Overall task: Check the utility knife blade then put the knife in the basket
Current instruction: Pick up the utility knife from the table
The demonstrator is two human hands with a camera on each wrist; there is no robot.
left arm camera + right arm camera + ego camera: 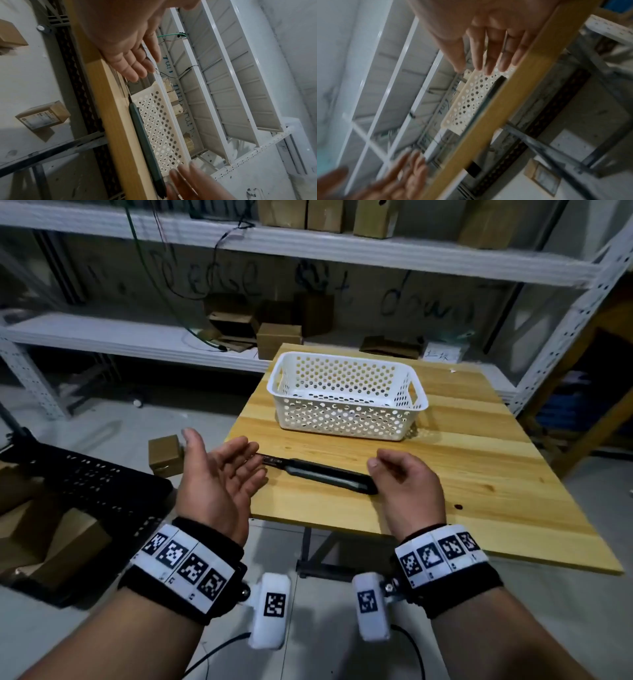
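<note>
1. The utility knife (325, 474) lies flat on the wooden table (462, 474), in front of the white perforated basket (346, 395).
2. The left hand (219, 477) is relaxed and empty; the right hand (407, 484) is loosely curled and also empty.
3. I advise to grasp the dark handle only, away from the extended blade (270, 459).

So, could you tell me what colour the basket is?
White, perforated with round holes; the basket shows best in the head view.

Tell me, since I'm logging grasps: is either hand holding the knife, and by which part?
Nothing is held. The utility knife lies on the table; the left hand is open near its blade end, the right hand loosely curled by its butt.
</note>
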